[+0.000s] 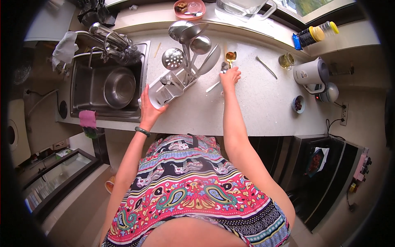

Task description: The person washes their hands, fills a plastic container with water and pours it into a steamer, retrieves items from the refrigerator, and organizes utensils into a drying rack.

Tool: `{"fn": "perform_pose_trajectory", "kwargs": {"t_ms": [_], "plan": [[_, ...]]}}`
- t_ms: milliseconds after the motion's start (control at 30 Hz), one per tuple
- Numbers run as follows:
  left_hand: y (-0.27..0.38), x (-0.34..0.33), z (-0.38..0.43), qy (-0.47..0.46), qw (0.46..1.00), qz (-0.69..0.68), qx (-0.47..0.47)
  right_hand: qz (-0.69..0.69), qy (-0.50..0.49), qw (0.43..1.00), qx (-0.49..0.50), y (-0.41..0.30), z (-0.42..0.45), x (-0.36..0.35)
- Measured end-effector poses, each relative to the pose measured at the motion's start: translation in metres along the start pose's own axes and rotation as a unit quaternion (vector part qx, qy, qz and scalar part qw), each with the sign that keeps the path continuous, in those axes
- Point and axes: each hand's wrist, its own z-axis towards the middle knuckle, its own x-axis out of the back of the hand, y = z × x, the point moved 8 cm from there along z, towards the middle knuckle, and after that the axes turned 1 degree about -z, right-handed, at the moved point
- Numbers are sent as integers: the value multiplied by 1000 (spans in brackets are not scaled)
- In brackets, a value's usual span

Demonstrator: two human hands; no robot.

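A white utensil caddy (178, 91) with compartments sits tilted on the counter, right of the sink. My left hand (151, 106) grips its near left end, thumb on one side and fingers on the other. Steel ladles (182, 29), a slotted skimmer (172, 58) and other large spoons stand in its far end. My right hand (230, 79) is over a small group of cutlery on the counter, touching it. A gold spoon (230, 56) sticks out beyond the fingers, and a white handle (213, 87) shows at their left. Whether the fingers are closed on any piece is hidden.
A steel sink (88, 103) holds a metal bowl (119, 88). A thin metal rod (266, 67), a glass jar (287, 61), a small bowl (298, 104) and an electric kettle (311, 74) stand or lie to the right. A pink dish (189, 15) rests on the windowsill.
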Motion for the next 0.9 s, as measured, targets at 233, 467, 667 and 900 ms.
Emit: {"fn": "perform_pose_trajectory", "kwargs": {"t_ms": [233,467,667,900], "plan": [[0,1,-1,8,1000,7,-9,35,-95,993,-56,17,32,-5],[2,-1,-1,4,1000,-4,-4,-3,-118,993,30,22,46,-10],[2,-2,-1,-12,1000,-21,14,9,-62,997,52,22,34,5],[2,0,-2,3,1000,-26,-9,-6,-60,997,48,31,34,13]]}}
